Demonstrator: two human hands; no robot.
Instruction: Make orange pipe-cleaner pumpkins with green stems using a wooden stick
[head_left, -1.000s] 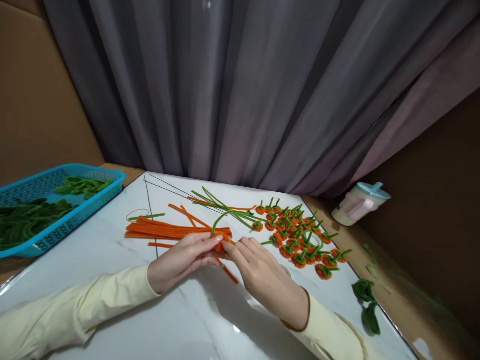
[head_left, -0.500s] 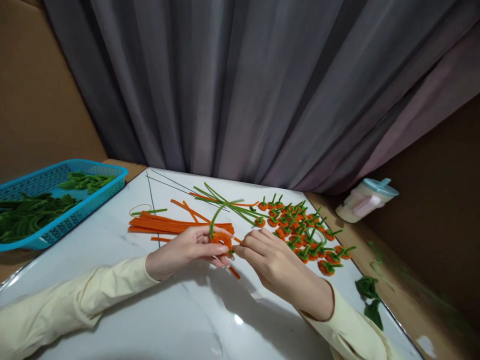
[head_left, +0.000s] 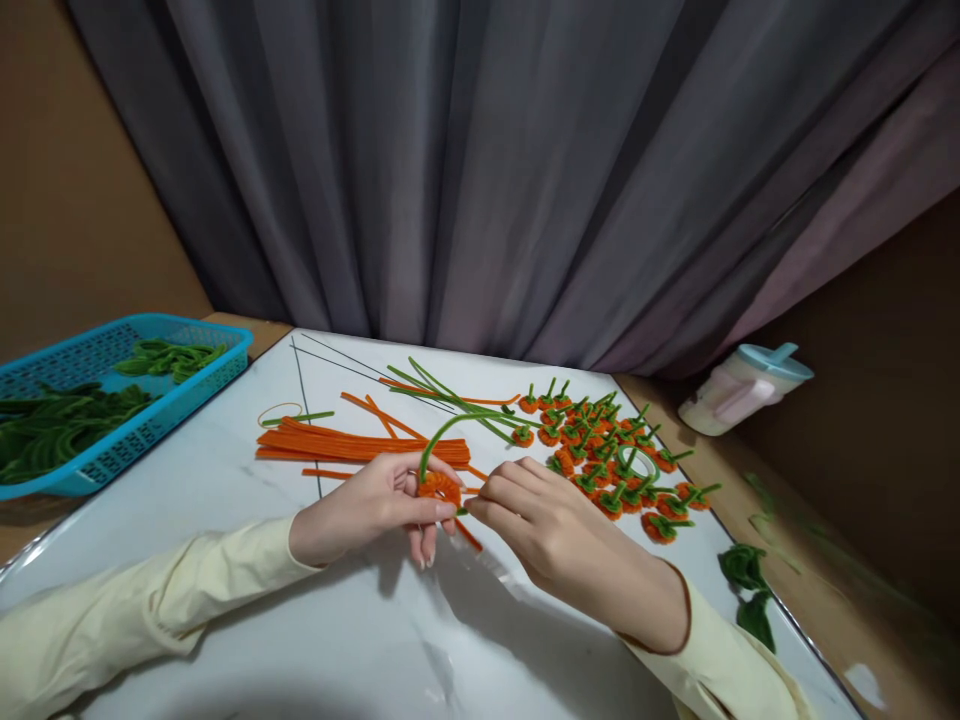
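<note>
Curtain (head_left: 375, 170): hangs behind the bundle; on my feed it is the back of the scene.
Table (head_left: 300, 640): white, under the bundle and reaching toward me.
Basket (head_left: 165, 420): blue, left of the bundle, with green pieces inside.
Bundle (head_left: 352, 443): orange strips lying flat; I take every place from it.
Pumpkins (head_left: 596, 445): a crowd of small orange rounds with green tops, right of the bundle; I read them as finished.
Right hand (head_left: 532, 515): nearer me than the bundle and to its right, fingers bent and close together by the ring's green tip; from here I cannot tell whether they grip it.
Left hand (head_left: 367, 505): just in front of the bundle's right end, holding the ring between thumb and fingers.
Cup (head_left: 739, 395): well right of the bundle, lid on.
Ring (head_left: 431, 488): in front of the bundle's right end, an orange curl with a green stem (head_left: 426, 455) arching up. I judge the step to be working the green through the orange. The next move, to my mind, calls for a steady left pinch and fine right-fingertip work on the tip (head_left: 460, 511).
</note>
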